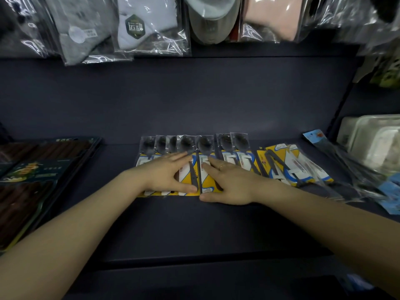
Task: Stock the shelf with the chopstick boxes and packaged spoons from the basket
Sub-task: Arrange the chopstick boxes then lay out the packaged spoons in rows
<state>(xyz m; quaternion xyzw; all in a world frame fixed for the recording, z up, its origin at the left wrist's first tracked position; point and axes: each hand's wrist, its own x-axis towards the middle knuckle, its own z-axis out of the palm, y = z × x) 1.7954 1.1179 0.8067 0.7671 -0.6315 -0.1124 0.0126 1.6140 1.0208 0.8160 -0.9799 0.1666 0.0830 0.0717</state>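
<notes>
Your left hand [166, 172] and right hand [227, 182] lie flat, fingers straight, on the spoons [194, 167]; long axes run front-to-back, both equally near.

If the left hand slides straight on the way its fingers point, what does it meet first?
The left hand lies flat on the packaged spoons, fingers pointing up-right. It would first cross the dark spoon bowl under its fingertips, then probably reach the shelf's back wall; depth is unclear.
</notes>
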